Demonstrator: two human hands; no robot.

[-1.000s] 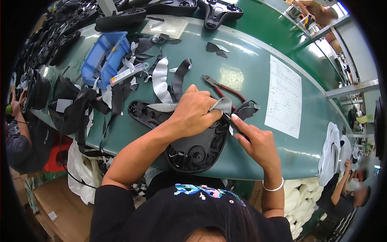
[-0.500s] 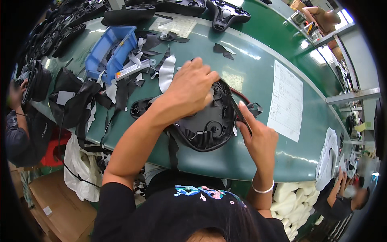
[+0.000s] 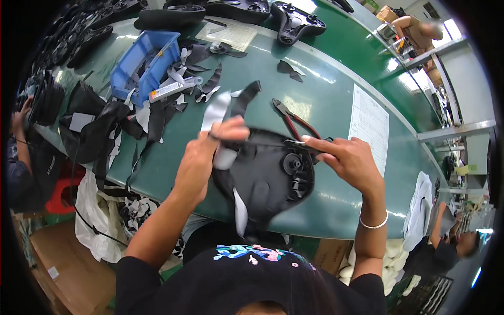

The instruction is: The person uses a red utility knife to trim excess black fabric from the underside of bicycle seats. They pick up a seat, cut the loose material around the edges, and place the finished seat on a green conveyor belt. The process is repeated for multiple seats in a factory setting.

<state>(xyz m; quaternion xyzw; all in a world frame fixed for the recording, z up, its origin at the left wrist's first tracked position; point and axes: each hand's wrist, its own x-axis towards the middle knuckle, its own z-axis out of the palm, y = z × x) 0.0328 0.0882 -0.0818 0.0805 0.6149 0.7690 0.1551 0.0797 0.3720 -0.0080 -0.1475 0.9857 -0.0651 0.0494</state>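
Observation:
A black bicycle saddle point(image 3: 257, 186), underside up, lies at the near edge of the green table with its narrow end toward me. My left hand point(image 3: 199, 160) is closed on its far left rim, the fingers smeared by motion. My right hand point(image 3: 349, 157) pinches a slim dark tool with a shiny bit point(image 3: 296, 142) against the far right rim; its exact kind is unclear. A dark edge of cover material runs between both hands. Beyond the saddle lie red-handled cutting pliers point(image 3: 289, 118), touched by no hand. A white-backed offcut point(image 3: 216, 111) lies beside my left fingers.
At the left stand a blue bin point(image 3: 144, 68) and heaped black scraps point(image 3: 94, 115). A paper sheet point(image 3: 369, 126) lies at right, and more saddles point(image 3: 294, 23) line the back. Cartons point(image 3: 73, 268) and a white sack point(image 3: 102, 220) sit below. Other people work at both sides.
The saddle has turned, its narrow end swinging from the left toward me. My left hand moved left and nearer; my right hand shifted slightly right. The pliers now show fully.

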